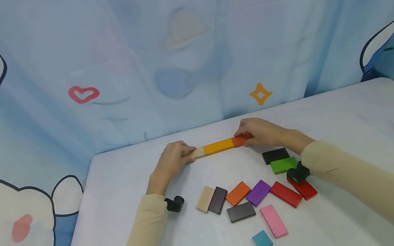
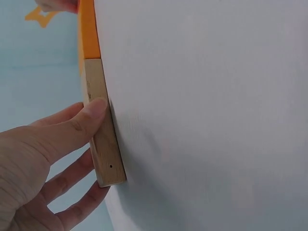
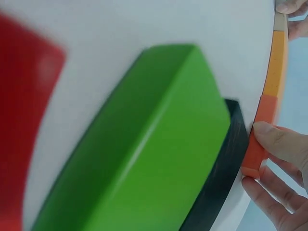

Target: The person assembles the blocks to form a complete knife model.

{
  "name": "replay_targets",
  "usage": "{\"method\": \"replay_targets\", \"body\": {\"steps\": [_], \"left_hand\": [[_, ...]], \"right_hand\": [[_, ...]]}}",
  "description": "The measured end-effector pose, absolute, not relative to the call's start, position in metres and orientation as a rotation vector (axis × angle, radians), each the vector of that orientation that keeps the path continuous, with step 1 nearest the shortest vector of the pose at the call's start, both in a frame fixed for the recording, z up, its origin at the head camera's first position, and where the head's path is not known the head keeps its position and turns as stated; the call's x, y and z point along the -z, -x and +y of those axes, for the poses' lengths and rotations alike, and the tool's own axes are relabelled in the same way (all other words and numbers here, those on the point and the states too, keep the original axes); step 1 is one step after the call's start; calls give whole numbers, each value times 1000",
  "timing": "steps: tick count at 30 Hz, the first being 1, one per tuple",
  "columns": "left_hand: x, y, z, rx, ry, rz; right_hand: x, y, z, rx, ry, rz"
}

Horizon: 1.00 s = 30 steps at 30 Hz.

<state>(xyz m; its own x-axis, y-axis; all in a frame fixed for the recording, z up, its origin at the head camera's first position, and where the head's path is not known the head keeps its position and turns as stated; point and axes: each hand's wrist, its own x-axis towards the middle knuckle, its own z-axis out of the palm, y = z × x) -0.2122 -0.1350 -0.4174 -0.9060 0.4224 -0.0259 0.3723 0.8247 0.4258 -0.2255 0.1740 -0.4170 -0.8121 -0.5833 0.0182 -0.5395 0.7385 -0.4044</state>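
Note:
Three wooden blocks lie end to end in a row near the table's back edge. At the left end my left hand (image 1: 170, 161) pinches the plain wood block (image 2: 107, 149), thumb on its near side and fingers behind. My right hand (image 1: 265, 133) grips the red-orange block (image 3: 260, 127) at the other end. Between them sits a yellow-orange block (image 1: 219, 146), touching both neighbours and held by neither hand. A black block (image 1: 275, 155) and a green block (image 1: 284, 165) lie just in front of the right hand.
Nearer on the white table (image 1: 119, 218) lie several loose blocks: beige (image 1: 205, 199), orange (image 1: 238, 193), purple (image 1: 258, 193), red (image 1: 285, 194), pink (image 1: 274, 221), small blue (image 1: 262, 240) and dark ones (image 1: 241, 212). A printed blue curtain (image 1: 179, 50) hangs behind the table.

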Motion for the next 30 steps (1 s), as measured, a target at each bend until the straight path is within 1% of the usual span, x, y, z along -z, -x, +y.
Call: {"method": "replay_targets", "body": {"steps": [13,24,30], "left_hand": [[418,209,-155,-670,-560,2869],[418,210,-158,-596,-647,2880],[417,211,-155,-565,-678,2898]], "right_hand": [[420,219,153,617,976,2815],[423,220,146,618,967,2832],[421,217,141,481,995,2916]]}}
